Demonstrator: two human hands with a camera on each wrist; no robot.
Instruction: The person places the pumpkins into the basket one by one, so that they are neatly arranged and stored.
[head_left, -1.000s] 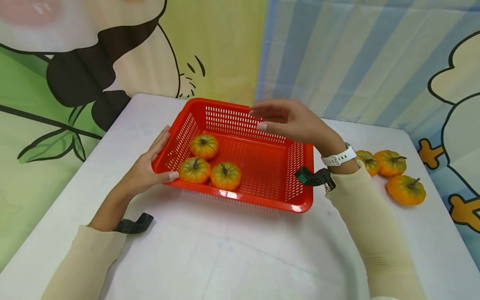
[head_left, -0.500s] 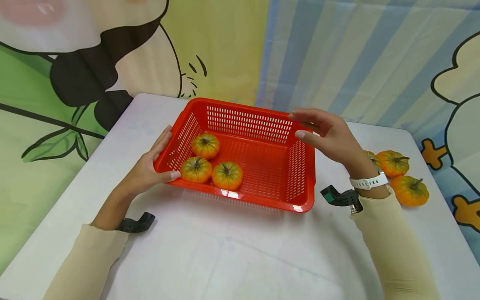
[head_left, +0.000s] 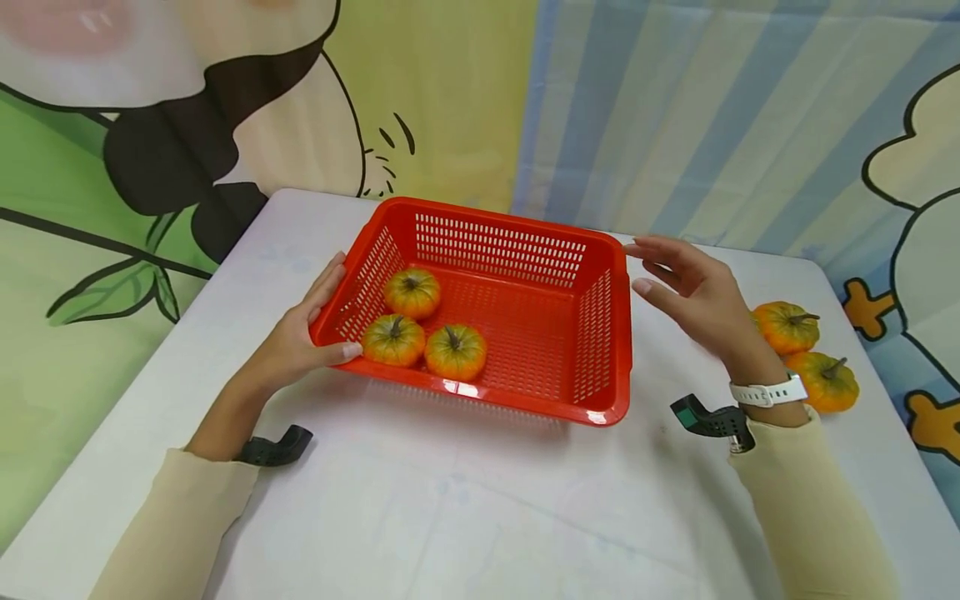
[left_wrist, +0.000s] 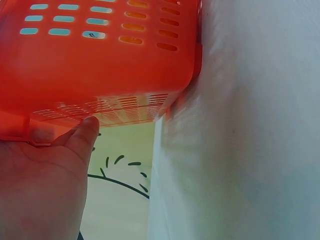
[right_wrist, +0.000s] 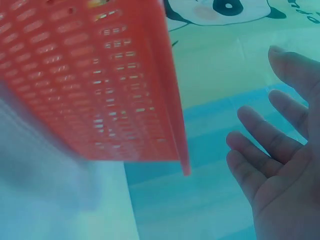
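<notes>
A red plastic basket (head_left: pixel 525 398) with slotted walls stands on the white table. Inside it, at the left, lie three small orange-green pumpkins: one pumpkin (head_left: pixel 412 293) farther back, a pumpkin (head_left: pixel 393 339) at the near left, and another pumpkin (head_left: pixel 456 352) beside it. My left hand (head_left: pixel 294 340) holds the basket's near left corner, its thumb on the rim and its fingers along the left side. Just off the basket's right side, my right hand (head_left: pixel 697 292) hovers with nothing in it. The right wrist view shows its fingers (right_wrist: pixel 260 142) spread apart from the basket wall.
On the table to the right sit an orange pumpkin (head_left: pixel 786 327) and a nearer pumpkin (head_left: pixel 823 382), partly behind my right wrist. The white table (head_left: pixel 450 517) reaches back to a printed cartoon cloth (head_left: pixel 442 100) that hangs behind it.
My right hand has moved from above the basket rightward, past its rim, to the outside of the right wall. The left hand, the basket and the pumpkins have stayed in place.
</notes>
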